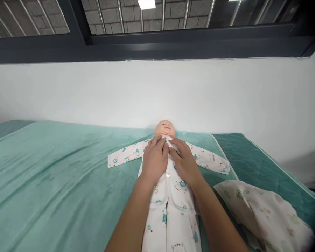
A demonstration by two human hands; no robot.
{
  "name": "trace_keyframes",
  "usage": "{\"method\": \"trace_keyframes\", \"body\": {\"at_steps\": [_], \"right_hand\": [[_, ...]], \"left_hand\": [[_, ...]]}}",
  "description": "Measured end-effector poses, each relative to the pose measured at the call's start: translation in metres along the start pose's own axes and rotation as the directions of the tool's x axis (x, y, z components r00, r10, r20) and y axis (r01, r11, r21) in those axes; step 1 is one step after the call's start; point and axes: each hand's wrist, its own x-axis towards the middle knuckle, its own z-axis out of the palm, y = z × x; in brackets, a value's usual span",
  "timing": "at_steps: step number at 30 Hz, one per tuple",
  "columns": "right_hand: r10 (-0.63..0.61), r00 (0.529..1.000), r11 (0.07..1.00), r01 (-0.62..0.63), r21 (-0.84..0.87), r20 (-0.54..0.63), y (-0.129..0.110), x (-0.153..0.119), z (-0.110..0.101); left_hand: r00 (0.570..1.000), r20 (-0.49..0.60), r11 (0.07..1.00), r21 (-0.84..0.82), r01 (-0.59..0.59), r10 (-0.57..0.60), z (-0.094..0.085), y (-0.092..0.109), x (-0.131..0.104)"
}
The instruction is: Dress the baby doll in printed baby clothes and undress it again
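At the far left, a light green sheet (55, 168) lay in long, loose folds and spread beneath the doll. The left sleeve in the view (126, 155) stretched outward across it, its cuff lying flat.

The left hand (155, 157) rested palm down on the upper front of the printed white top (182, 196), fingers close together and slightly bent, their tips near the neckline. The doll (165, 128) lay on its back between the sleeves, its head just beside the white wall (147, 94), below a dark window frame (173, 47) with metal bars behind it. Under the hands, 1 pale round button (168, 174) showed on the front of the top, and printed white trousers (157, 231) ran down from its hem between the forearms.

The right hand (185, 161) lay just beside the left, partly open, fingers bent inward at the front edge near the neckline. Whether either hand pinched the fabric could not be told.

Farther right, the other sleeve (212, 161) reached outward, a crumpled patterned cloth (267, 213) lay nearer the camera, and a darker green quilted cover (241, 154) extended beyond the sheet's pale edge.
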Motion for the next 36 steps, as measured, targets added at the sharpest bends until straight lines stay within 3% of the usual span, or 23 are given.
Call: {"method": "trace_keyframes", "body": {"at_steps": [9, 17, 20, 25, 29, 36], "right_hand": [[-0.01, 1.0, 0.994, 0.011, -0.111, 0.005, -0.002, -0.002, 0.003], [-0.235, 0.964, 0.929, 0.261, -0.261, 0.129, 0.011, 0.0, 0.001], [-0.265, 0.949, 0.906, 0.305, -0.293, 0.168, 0.012, -0.001, 0.001], [-0.096, 0.994, 0.974, 0.104, -0.2, 0.052, 0.005, -0.001, 0.003], [0.043, 0.999, 0.997, -0.044, -0.06, -0.031, -0.001, -0.001, 0.003], [-0.012, 0.999, 0.997, 0.014, -0.074, 0.034, -0.007, -0.002, -0.001]], "left_hand": [[1.0, 0.026, 0.998, 0.06, -0.008, 0.006, -0.002, 0.002, -0.001], [0.999, 0.032, 0.997, 0.079, -0.016, 0.013, -0.002, 0.003, -0.002], [0.999, 0.031, 0.996, 0.083, -0.017, 0.015, -0.002, 0.002, -0.002], [0.999, 0.037, 0.997, 0.077, -0.008, 0.005, -0.002, 0.002, -0.002], [0.999, 0.033, 0.997, 0.081, -0.004, 0.001, -0.001, 0.002, -0.002], [0.999, 0.043, 0.994, 0.106, -0.015, 0.011, -0.001, 0.001, -0.003]]}}
